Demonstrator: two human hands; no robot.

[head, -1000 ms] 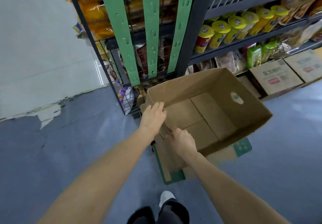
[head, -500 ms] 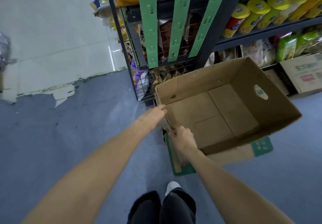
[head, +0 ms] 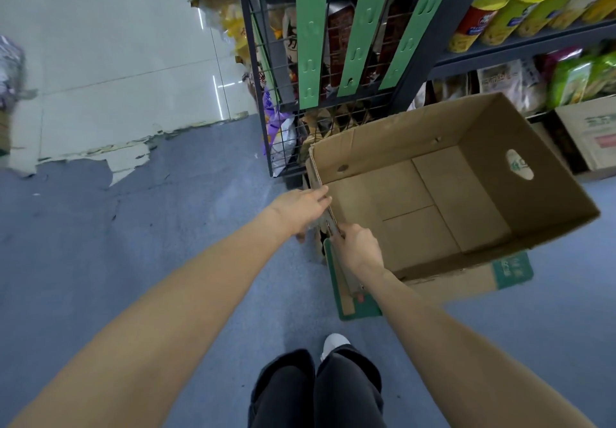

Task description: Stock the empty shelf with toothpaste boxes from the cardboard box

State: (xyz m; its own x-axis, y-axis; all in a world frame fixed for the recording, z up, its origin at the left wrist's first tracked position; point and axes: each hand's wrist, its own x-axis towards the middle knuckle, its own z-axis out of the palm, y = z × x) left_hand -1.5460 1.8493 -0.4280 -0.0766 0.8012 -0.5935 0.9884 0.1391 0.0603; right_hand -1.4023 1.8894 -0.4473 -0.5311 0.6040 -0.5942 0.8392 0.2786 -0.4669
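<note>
A brown cardboard box [head: 520, 167] sits tilted at the foot of the shelving, open at the top, and its bare bottom panels show with no toothpaste boxes inside. My left hand [head: 301, 209] grips the near left wall of the box from outside, fingers over the rim. My right hand [head: 358, 247] grips the same wall a little closer to me, fingers curled round the rim. Below the box its lower flaps with green print [head: 355, 307] hang over the floor.
A dark metal shelf unit with green strips [head: 363, 31] stands right behind the box. Yellow-lidded canisters [head: 493, 11] and snack bags fill the shelves at right. Another carton [head: 596, 134] sits on the floor at far right. Blue floor spreads to the left; my legs are below.
The view has swung down and left, so the box sits further right in the frame. Both hands keep their hold on the box's near wall, the left one sliding onto the rim.
</note>
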